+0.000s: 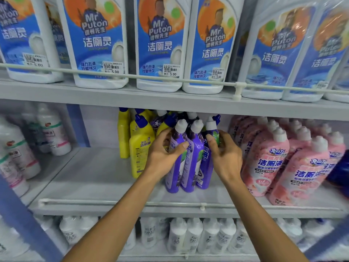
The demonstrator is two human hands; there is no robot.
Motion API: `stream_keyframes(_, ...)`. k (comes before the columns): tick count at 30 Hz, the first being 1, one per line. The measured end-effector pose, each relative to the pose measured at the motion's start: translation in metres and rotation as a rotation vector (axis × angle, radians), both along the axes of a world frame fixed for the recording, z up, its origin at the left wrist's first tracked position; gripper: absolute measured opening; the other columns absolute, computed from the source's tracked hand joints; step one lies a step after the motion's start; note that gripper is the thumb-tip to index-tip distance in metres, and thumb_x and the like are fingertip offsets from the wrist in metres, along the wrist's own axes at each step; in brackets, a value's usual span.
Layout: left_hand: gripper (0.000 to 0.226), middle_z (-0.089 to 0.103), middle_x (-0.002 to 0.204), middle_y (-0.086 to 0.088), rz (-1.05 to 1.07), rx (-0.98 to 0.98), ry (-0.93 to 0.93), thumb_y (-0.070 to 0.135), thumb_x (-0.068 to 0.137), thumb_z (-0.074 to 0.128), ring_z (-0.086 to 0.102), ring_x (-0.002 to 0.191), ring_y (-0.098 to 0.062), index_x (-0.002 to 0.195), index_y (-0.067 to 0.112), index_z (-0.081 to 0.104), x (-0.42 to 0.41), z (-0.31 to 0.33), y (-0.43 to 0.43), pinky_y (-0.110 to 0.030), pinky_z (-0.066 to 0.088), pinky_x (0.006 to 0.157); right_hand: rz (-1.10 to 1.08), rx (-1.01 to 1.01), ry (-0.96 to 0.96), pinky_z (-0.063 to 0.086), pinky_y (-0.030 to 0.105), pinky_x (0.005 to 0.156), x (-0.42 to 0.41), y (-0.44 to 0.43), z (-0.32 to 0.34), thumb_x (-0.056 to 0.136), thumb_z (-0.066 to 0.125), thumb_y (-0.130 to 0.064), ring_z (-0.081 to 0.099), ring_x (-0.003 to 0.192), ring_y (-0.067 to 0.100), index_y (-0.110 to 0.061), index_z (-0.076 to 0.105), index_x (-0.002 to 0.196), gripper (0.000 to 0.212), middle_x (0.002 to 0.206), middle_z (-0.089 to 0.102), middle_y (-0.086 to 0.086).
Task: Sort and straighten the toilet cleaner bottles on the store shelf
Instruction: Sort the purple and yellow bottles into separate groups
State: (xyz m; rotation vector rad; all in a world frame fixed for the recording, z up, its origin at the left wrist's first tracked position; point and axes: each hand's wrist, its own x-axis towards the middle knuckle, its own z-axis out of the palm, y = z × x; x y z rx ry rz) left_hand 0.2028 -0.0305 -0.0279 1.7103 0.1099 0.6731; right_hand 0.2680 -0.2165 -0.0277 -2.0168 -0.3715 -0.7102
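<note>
Head view: mid-step, bunching three glossy purple plastic bottles with white ribbed caps (188,167) on the grey metal middle shelf (90,178), between yellow blue-capped squeeze bottles (140,148) and pink white-capped bottles (272,163). Gripping the leftmost with the left hand (162,154), thumb across its label; clasping the rightmost just below its cap with the right hand (226,157). Probably calls next for pressing the trio upright and turning labels forward. Cannot make out the rows behind, nor the right-hand fingertips past the bottle.
</note>
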Motion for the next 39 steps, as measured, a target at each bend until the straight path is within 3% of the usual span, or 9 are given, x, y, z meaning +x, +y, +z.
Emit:
stream_keyframes(3,0.061,0.068,0.12,0.018,0.002,-0.013,-0.017,0.036,0.08,0.085,0.062,0.107,0.007,0.135,0.03,0.059,-0.002,0.0,-0.002,-0.008,0.05,0.083,0.006,0.017,0.036,0.059,0.046,0.077,-0.001,-0.001,0.001,0.091,0.055,-0.075,0.072,0.088,0.019,-0.033,0.062,0.125,0.055,0.096,0.075,-0.008)
stream_keyframes(7,0.061,0.069,0.12,0.018,-0.021,-0.013,-0.005,0.038,0.081,0.084,0.063,0.107,0.006,0.135,0.03,0.059,-0.002,0.0,-0.003,-0.018,0.054,0.091,-0.004,0.023,0.008,0.06,0.044,0.072,-0.003,-0.004,0.004,0.09,0.059,-0.073,0.072,0.082,0.016,-0.031,0.065,0.121,0.053,0.091,0.075,-0.009)
stream_keyframes(12,0.058,0.071,0.113,0.02,-0.087,-0.037,0.005,0.033,0.083,0.083,0.065,0.104,0.005,0.136,0.028,0.06,0.008,-0.002,-0.013,-0.023,0.056,0.091,-0.061,-0.007,0.03,0.06,0.041,0.072,-0.004,-0.02,0.006,0.09,0.062,-0.07,0.071,0.074,0.016,-0.027,0.069,0.119,0.052,0.081,0.074,-0.008)
stream_keyframes(16,0.056,0.072,0.117,0.016,-0.13,-0.048,0.003,0.03,0.083,0.083,0.066,0.108,0.001,0.134,0.026,0.062,0.018,-0.004,-0.028,-0.021,0.054,0.091,-0.116,-0.006,0.036,0.06,0.042,0.076,-0.003,-0.037,0.007,0.09,0.062,-0.071,0.073,0.084,0.019,-0.026,0.068,0.121,0.055,0.088,0.077,-0.008)
stream_keyframes(18,0.051,0.071,0.114,0.018,-0.152,-0.063,-0.003,0.025,0.085,0.082,0.066,0.105,0.005,0.132,0.024,0.063,0.021,-0.003,-0.037,-0.015,0.052,0.088,-0.141,0.001,0.045,0.06,0.042,0.072,-0.004,-0.044,0.007,0.089,0.06,-0.073,0.073,0.081,0.019,-0.027,0.067,0.123,0.057,0.086,0.076,-0.008)
stream_keyframes(21,0.054,0.07,0.117,0.018,-0.169,-0.068,0.007,0.029,0.084,0.082,0.065,0.108,0.004,0.134,0.025,0.061,0.025,-0.004,-0.044,-0.019,0.053,0.092,-0.162,-0.02,0.054,0.059,0.043,0.067,-0.004,-0.05,0.007,0.09,0.058,-0.074,0.069,0.073,0.018,-0.03,0.064,0.122,0.055,0.079,0.073,-0.01)
stream_keyframes(28,0.045,0.068,0.11,0.022,-0.176,-0.088,0.0,0.024,0.088,0.079,0.064,0.099,0.013,0.129,0.022,0.062,0.019,-0.002,-0.042,-0.009,0.05,0.083,-0.122,0.022,0.114,0.06,0.042,0.077,-0.017,-0.047,0.012,0.091,0.063,-0.068,0.071,0.089,0.016,-0.027,0.065,0.127,0.055,0.099,0.076,-0.008)
stream_keyframes(35,0.016,0.068,0.098,0.035,-0.217,-0.059,0.075,0.038,0.1,0.061,0.063,0.097,0.017,0.11,0.05,0.061,0.006,0.005,-0.034,-0.015,0.049,0.088,-0.049,0.056,0.149,0.055,0.041,0.088,-0.035,-0.048,0.023,0.106,0.049,-0.047,0.069,0.098,0.021,-0.013,0.066,0.127,0.043,0.101,0.073,-0.004)
stream_keyframes(39,0.039,0.06,0.121,0.021,-0.198,-0.111,0.065,0.043,0.104,0.049,0.057,0.117,-0.001,0.137,0.026,0.059,-0.009,0.009,-0.023,-0.022,0.04,0.1,-0.087,0.082,0.131,0.044,0.031,0.08,-0.059,-0.049,0.026,0.11,0.041,-0.041,0.063,0.095,0.017,-0.014,0.069,0.12,0.041,0.1,0.071,-0.003)
